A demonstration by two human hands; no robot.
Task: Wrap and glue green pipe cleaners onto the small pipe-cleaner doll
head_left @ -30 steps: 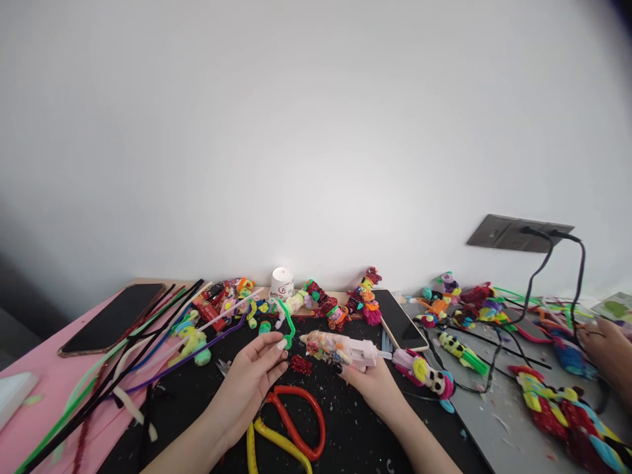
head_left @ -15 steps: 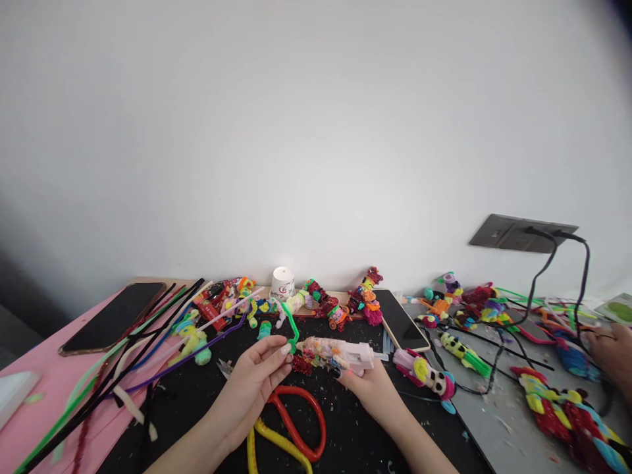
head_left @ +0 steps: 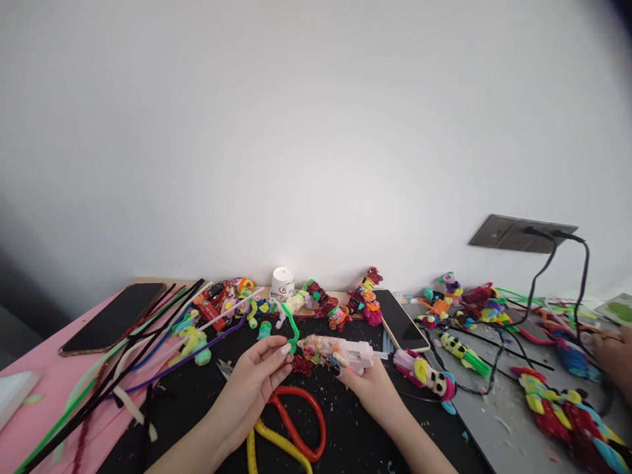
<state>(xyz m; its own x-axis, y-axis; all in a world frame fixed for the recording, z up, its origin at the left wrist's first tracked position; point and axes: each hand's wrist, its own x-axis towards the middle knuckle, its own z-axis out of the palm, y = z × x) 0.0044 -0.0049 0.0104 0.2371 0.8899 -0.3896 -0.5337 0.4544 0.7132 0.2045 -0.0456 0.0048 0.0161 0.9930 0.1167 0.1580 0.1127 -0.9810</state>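
My left hand [head_left: 261, 367] pinches a green pipe cleaner [head_left: 292, 322] between thumb and fingertips; its free end bends upward. Wrapped round the grip of a pale glue gun [head_left: 355, 354] is my right hand [head_left: 368, 382]. The gun lies level, its nozzle pointing left at the pinched end of the pipe cleaner, and bits of colour cover its front. Whether the nozzle touches, I cannot tell. Below my hands lie scissors with red handles [head_left: 320, 421] and a yellow tape measure [head_left: 276, 441]. A red glittery piece [head_left: 302, 364] sits under the nozzle.
Loose pipe cleaners [head_left: 133, 342] spread over pink sheets at left, beside a dark phone [head_left: 113, 316]. A paper cup [head_left: 283, 283], pipe-cleaner figures [head_left: 365, 299] and a white phone [head_left: 402, 319] line the back. Cords run from a wall socket [head_left: 523, 232]. Another person's hand [head_left: 615, 355] is at far right.
My hands, the green pipe cleaner and the glue gun stay almost in place; the nozzle has shifted very slightly. The other person's hand at far right has moved a little.
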